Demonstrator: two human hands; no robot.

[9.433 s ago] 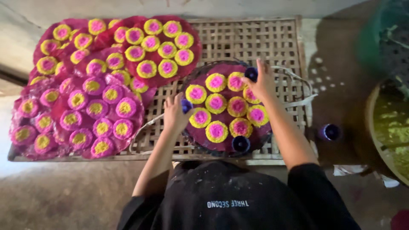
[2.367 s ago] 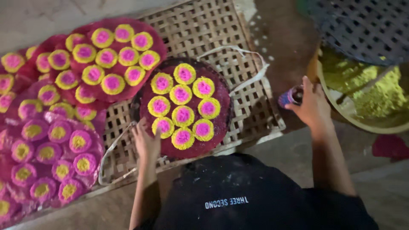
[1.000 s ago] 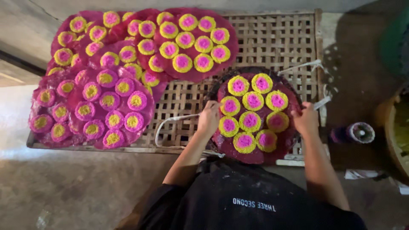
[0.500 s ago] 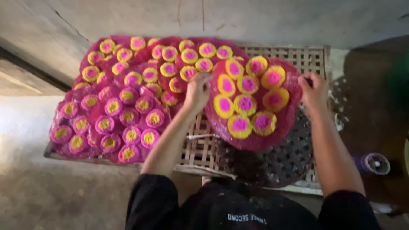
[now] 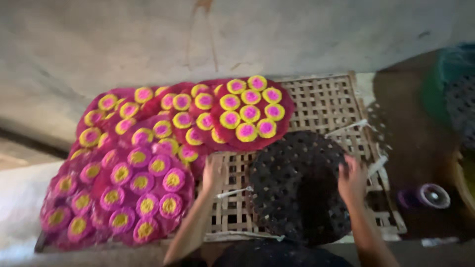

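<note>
A round magenta sheet point(image 5: 250, 114) with yellow-and-pink flower discs lies at the back of the bamboo lattice rack point(image 5: 330, 105), overlapping other such sheets. In front of it sits a dark, round perforated tray point(image 5: 297, 185) with nothing on it. My left hand point(image 5: 213, 173) rests on the lattice just left of the tray, near a white strap point(image 5: 234, 192), fingers apart and holding nothing. My right hand point(image 5: 352, 179) lies at the tray's right rim with fingers spread; the view is blurred.
Several more magenta sheets of flower discs point(image 5: 133, 183) cover the rack's left half. A small purple cup point(image 5: 431, 196) stands on the ground to the right. A yellow-green bowl edge point(image 5: 465, 173) shows at far right. A grey wall point(image 5: 247, 34) runs behind the rack.
The flower sheet that both hands held above the tray now lies at the back of the rack. Both hands have let go and drawn back to the bare dark tray.
</note>
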